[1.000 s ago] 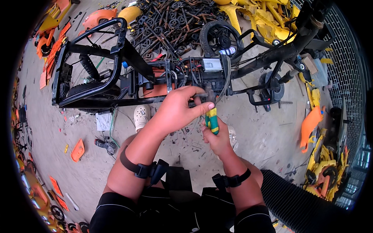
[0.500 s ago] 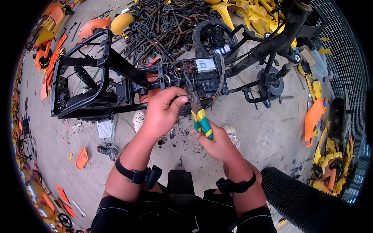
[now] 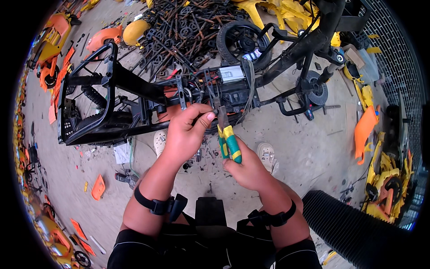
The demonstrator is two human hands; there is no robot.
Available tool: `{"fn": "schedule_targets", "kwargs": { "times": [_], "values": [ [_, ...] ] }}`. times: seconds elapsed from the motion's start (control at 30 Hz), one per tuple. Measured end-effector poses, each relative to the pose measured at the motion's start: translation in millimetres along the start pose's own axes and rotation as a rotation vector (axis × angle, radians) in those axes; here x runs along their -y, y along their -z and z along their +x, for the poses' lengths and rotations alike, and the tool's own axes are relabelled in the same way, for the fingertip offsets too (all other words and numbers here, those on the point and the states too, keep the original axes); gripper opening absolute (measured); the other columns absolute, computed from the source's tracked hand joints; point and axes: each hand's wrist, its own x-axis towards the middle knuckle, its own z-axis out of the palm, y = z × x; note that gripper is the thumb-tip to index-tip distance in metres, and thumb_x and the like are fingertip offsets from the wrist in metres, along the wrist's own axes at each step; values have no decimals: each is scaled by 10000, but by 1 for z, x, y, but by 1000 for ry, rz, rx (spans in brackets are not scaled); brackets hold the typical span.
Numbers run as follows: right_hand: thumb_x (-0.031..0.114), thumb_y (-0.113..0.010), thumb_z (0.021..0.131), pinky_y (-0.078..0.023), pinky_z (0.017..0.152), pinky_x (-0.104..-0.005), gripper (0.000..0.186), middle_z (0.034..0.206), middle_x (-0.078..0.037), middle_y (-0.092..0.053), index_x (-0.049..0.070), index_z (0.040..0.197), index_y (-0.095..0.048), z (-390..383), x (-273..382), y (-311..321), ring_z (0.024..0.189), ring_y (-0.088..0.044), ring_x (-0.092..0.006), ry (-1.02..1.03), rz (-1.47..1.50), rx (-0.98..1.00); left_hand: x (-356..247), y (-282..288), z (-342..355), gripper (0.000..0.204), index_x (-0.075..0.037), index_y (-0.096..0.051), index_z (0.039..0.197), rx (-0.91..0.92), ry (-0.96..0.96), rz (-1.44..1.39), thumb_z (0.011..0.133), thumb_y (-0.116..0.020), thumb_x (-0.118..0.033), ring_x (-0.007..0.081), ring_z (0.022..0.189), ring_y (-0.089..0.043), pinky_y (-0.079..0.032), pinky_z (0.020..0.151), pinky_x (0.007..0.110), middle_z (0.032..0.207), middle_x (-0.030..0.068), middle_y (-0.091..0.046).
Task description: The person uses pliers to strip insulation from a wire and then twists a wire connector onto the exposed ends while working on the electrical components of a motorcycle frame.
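My right hand is wrapped round a pair of pliers with green and yellow handles, their dark jaws pointing up and away from me. Close beside the jaws, the thumb and forefinger of my left hand are pinched together. Whatever sits between those fingertips is too small to make out, perhaps a wire end. Both hands are over the near side of a black scooter frame. Just beyond them lie loose wires, a silver box and a bundle of grey cables in the frame's middle.
A heap of rusty metal parts lies behind the frame, next to a black wheel. Yellow panels are piled at the far right. A cordless tool and an orange piece lie left; a ribbed black object stands near right.
The view has shifted slightly. The pliers have moved a little left relative to my left hand's fingertips, which stay pinched by the jaws. My right hand keeps its grip.
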Motion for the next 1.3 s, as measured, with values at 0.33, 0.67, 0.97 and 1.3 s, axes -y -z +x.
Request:
{"fn": "schedule_targets", "kwargs": {
  "times": [0.33,0.67,0.97,1.3],
  "values": [
    [28,-648,925,-509,948,-343,721,1221,-135,-632,30,1585,-356,-1,-2,3,1065,-621,-198,48,-71,-64,-2,-4,0,116,-18,-691,1024,11,-31,131,993,-714,-127,125,651,-543,-470,616,294,755,43,-649],
    [30,-655,945,-539,866,-362,596,1099,-91,-638,34,1497,-430,4,-7,5,978,-656,-208,126,-196,-106,-2,2,0,144,-32,-693,1043,24,-79,209,990,-714,-164,224,666,-619,-498,633,344,788,107,-670],
    [147,-692,935,-544,844,-492,528,1114,-272,-675,33,1403,-475,0,11,0,998,-683,-464,52,-156,-166,-1,-1,-2,135,-32,-679,1052,52,-164,405,980,-699,-145,359,801,-649,-500,742,439,839,148,-683],
    [87,-628,970,-544,748,-385,407,1022,-126,-670,55,1355,-502,18,-15,54,824,-652,-215,-104,132,-808,-6,9,-17,87,-12,-632,1022,52,-4,-43,1052,-551,-20,85,748,-544,-455,677,270,840,12,-604]
  ]
}}
